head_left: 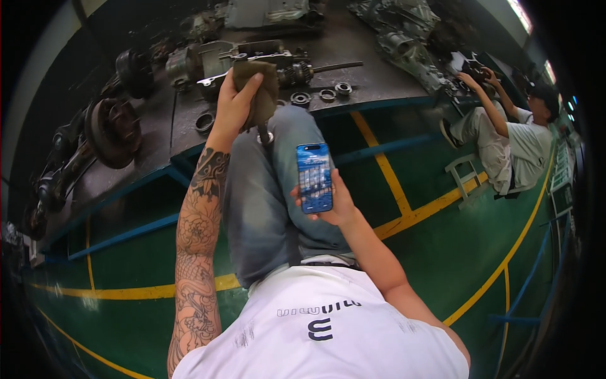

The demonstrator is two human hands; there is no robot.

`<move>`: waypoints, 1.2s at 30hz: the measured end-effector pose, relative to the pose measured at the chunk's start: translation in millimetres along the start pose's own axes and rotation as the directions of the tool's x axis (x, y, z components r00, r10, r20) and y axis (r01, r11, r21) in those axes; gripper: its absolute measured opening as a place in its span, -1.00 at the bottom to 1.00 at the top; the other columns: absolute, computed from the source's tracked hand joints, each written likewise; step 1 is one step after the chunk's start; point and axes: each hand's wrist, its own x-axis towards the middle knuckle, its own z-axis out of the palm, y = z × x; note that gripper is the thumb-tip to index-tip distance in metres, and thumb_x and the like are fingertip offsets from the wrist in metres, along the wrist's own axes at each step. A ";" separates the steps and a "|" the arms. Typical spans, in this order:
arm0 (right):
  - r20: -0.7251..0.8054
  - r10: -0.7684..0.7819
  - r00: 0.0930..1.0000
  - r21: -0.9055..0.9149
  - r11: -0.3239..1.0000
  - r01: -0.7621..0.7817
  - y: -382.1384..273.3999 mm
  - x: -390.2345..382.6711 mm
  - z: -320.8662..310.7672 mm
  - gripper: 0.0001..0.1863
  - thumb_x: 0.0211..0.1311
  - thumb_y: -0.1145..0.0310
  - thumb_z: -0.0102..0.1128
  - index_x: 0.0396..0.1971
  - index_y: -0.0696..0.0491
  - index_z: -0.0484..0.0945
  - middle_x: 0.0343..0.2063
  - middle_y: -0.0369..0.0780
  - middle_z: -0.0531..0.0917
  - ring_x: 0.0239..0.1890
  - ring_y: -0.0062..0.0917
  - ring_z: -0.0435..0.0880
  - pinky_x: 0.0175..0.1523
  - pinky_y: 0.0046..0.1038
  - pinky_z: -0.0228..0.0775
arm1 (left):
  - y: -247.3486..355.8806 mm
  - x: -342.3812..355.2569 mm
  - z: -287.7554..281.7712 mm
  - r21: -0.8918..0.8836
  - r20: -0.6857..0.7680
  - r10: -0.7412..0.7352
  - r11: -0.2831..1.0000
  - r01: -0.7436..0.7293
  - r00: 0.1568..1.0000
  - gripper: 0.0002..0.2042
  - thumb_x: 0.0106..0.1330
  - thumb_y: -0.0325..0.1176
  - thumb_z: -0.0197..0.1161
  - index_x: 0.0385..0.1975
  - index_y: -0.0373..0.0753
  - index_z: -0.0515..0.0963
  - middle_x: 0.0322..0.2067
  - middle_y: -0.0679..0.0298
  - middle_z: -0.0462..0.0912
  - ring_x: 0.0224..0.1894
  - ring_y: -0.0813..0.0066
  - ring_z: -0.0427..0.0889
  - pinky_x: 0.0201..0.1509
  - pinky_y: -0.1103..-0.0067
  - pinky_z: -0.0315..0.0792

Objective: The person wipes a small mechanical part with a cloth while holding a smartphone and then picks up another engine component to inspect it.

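My left hand (238, 101) is closed on an olive-brown rag (265, 88), thumb on top, at the near edge of the workbench. Below the rag a short metal shaft-like end (265, 136) sticks out; what the cloth covers is hidden. A smartphone (314, 178) with a lit blue screen lies in my right hand (339, 199), fingers wrapped round its sides, above my lap. Just beyond the rag rests an opened gearbox (221, 60) with a gear cluster (295, 74) and a long thin shaft (341, 66). Several metal rings, such as this bearing ring (301, 98), lie before it.
A rusty brake drum (112, 132) on an axle stands at the left of the dark workbench (360, 79). More metal housings (410, 60) cover its far right. Another person (514, 136) sits there, hands on parts, by a grey stool (466, 180). Blue bars (126, 237) run beneath the bench.
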 end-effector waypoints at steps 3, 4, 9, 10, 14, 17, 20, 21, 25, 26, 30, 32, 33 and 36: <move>-0.022 -0.034 0.999 -0.059 0.998 0.032 -2.0 -4.4 5.5 -0.14 0.29 -0.41 0.00 0.27 0.06 0.32 -0.05 0.04 0.67 -0.12 -0.21 0.77 -0.50 -0.36 0.67 | -40.6 -11.0 -11.5 0.143 0.115 -0.049 0.989 0.032 0.992 -0.73 0.44 -0.34 0.26 0.05 -0.29 0.51 -0.14 0.29 0.68 -0.10 0.55 0.63 0.01 0.56 0.51; -0.064 -0.034 0.997 -0.048 0.998 0.031 1.3 -8.1 11.0 -0.15 0.31 -0.40 -0.01 0.27 0.06 0.31 -0.06 0.03 0.68 -0.14 -0.21 0.77 -0.52 -0.37 0.67 | -48.7 -16.8 -17.8 0.242 0.118 -0.045 0.970 0.016 0.992 -0.71 0.45 -0.33 0.25 0.07 -0.30 0.51 -0.12 0.29 0.67 -0.08 0.55 0.62 0.03 0.57 0.50; -0.138 -0.026 0.990 -0.074 0.997 0.016 7.2 -16.7 15.6 -0.19 0.34 -0.36 0.00 0.25 0.08 0.32 -0.14 -0.02 0.71 -0.19 -0.26 0.79 -0.55 -0.44 0.65 | -33.2 -22.2 -24.8 0.188 0.164 -0.136 0.977 0.104 0.977 -0.71 0.47 -0.34 0.22 0.10 -0.31 0.51 -0.04 0.31 0.65 -0.02 0.56 0.59 0.09 0.60 0.46; -0.128 -0.041 0.991 -0.094 0.995 0.029 11.4 -19.1 15.7 -0.20 0.35 -0.34 -0.01 0.24 0.08 0.33 -0.15 -0.03 0.71 -0.20 -0.29 0.79 -0.56 -0.46 0.64 | -37.5 -22.9 -30.2 0.185 0.152 -0.150 0.975 0.121 0.977 -0.72 0.47 -0.35 0.22 0.10 -0.31 0.51 -0.04 0.32 0.65 -0.03 0.57 0.59 0.08 0.60 0.47; -0.132 -0.050 0.990 -0.112 0.993 0.035 23.5 -28.5 15.3 -0.24 0.39 -0.32 -0.04 0.21 0.09 0.34 -0.12 -0.05 0.69 -0.18 -0.33 0.78 -0.54 -0.48 0.62 | -36.6 -22.6 -20.9 0.197 0.132 -0.169 0.970 0.141 0.977 -0.72 0.47 -0.36 0.22 0.09 -0.31 0.51 -0.08 0.32 0.65 -0.08 0.59 0.59 0.02 0.62 0.49; -0.061 -0.026 0.998 -0.141 0.990 0.017 23.9 -30.8 12.0 -0.26 0.40 -0.31 -0.05 0.20 0.09 0.34 -0.10 -0.05 0.69 -0.17 -0.33 0.78 -0.53 -0.49 0.61 | -40.4 -18.8 -20.2 0.202 0.125 -0.127 0.974 0.100 0.984 -0.73 0.47 -0.37 0.23 0.08 -0.32 0.51 -0.12 0.32 0.65 -0.11 0.61 0.59 -0.02 0.62 0.50; -0.063 0.016 0.998 -0.067 0.998 -0.020 23.9 -31.5 11.8 -0.25 0.38 -0.33 -0.04 0.17 0.08 0.36 -0.11 -0.04 0.69 -0.18 -0.33 0.78 -0.54 -0.48 0.61 | -35.5 -23.2 -20.3 0.192 0.119 -0.153 0.973 0.128 0.981 -0.72 0.47 -0.35 0.22 0.08 -0.31 0.50 -0.12 0.34 0.64 -0.12 0.62 0.58 -0.03 0.64 0.49; -0.056 0.011 0.998 -0.073 0.997 -0.015 23.2 -31.4 11.7 -0.25 0.38 -0.33 -0.04 0.17 0.08 0.36 -0.11 -0.04 0.69 -0.18 -0.33 0.78 -0.54 -0.48 0.61 | -33.5 -23.2 -20.5 0.193 0.122 -0.144 0.974 0.118 0.982 -0.72 0.47 -0.35 0.22 0.08 -0.31 0.50 -0.12 0.34 0.64 -0.12 0.62 0.58 -0.03 0.64 0.49; -0.064 -0.001 0.998 -0.030 1.000 -0.001 21.4 -34.1 11.2 -0.23 0.35 -0.35 0.01 0.18 0.06 0.36 -0.10 -0.04 0.69 -0.18 -0.32 0.78 -0.54 -0.46 0.60 | -36.5 -24.5 -18.4 0.189 0.117 -0.163 0.972 0.139 0.980 -0.71 0.47 -0.33 0.22 0.09 -0.31 0.49 -0.11 0.34 0.63 -0.11 0.62 0.57 -0.02 0.64 0.48; -0.065 0.001 0.998 -0.029 1.000 -0.003 21.8 -33.2 11.5 -0.24 0.35 -0.34 0.02 0.18 0.07 0.35 -0.10 -0.04 0.69 -0.18 -0.31 0.78 -0.54 -0.46 0.61 | -39.5 -24.0 -21.1 0.204 0.099 -0.145 0.971 0.122 0.985 -0.71 0.47 -0.32 0.22 0.09 -0.31 0.49 -0.10 0.34 0.63 -0.10 0.62 0.56 -0.01 0.63 0.48; -0.064 0.000 0.998 -0.022 1.000 -0.002 23.2 -32.9 11.2 -0.23 0.35 -0.34 0.03 0.20 0.07 0.33 -0.10 -0.02 0.68 -0.17 -0.30 0.78 -0.53 -0.46 0.61 | -38.4 -25.0 -20.9 0.241 0.063 -0.124 0.965 0.106 0.990 -0.69 0.48 -0.32 0.21 0.11 -0.33 0.48 -0.08 0.33 0.62 -0.07 0.60 0.55 0.03 0.62 0.46; -0.053 -0.007 0.999 -0.020 1.000 0.006 22.8 -32.8 9.7 -0.23 0.35 -0.34 0.03 0.20 0.07 0.33 -0.10 -0.02 0.68 -0.17 -0.30 0.78 -0.52 -0.46 0.62 | -38.7 -25.1 -21.8 0.223 0.064 -0.126 0.969 0.108 0.990 -0.69 0.48 -0.32 0.21 0.11 -0.33 0.48 -0.08 0.33 0.62 -0.07 0.60 0.55 0.03 0.62 0.46; -0.047 -0.011 0.999 -0.013 1.000 0.011 22.4 -32.8 8.5 -0.23 0.35 -0.34 0.02 0.20 0.07 0.33 -0.10 -0.02 0.68 -0.18 -0.30 0.78 -0.52 -0.46 0.62 | -39.4 -24.7 -21.6 0.205 0.065 -0.133 0.972 0.117 0.989 -0.70 0.48 -0.32 0.21 0.11 -0.33 0.48 -0.08 0.33 0.62 -0.07 0.60 0.55 0.03 0.62 0.46; -0.027 -0.013 1.000 0.012 1.000 0.013 21.7 -32.3 7.6 -0.23 0.34 -0.33 0.05 0.19 0.09 0.35 -0.09 -0.02 0.68 -0.18 -0.30 0.77 -0.52 -0.46 0.61 | -39.6 -23.1 -21.5 0.181 0.050 -0.123 0.977 0.112 0.991 -0.70 0.48 -0.31 0.20 0.10 -0.32 0.49 -0.08 0.34 0.62 -0.08 0.61 0.55 0.03 0.63 0.46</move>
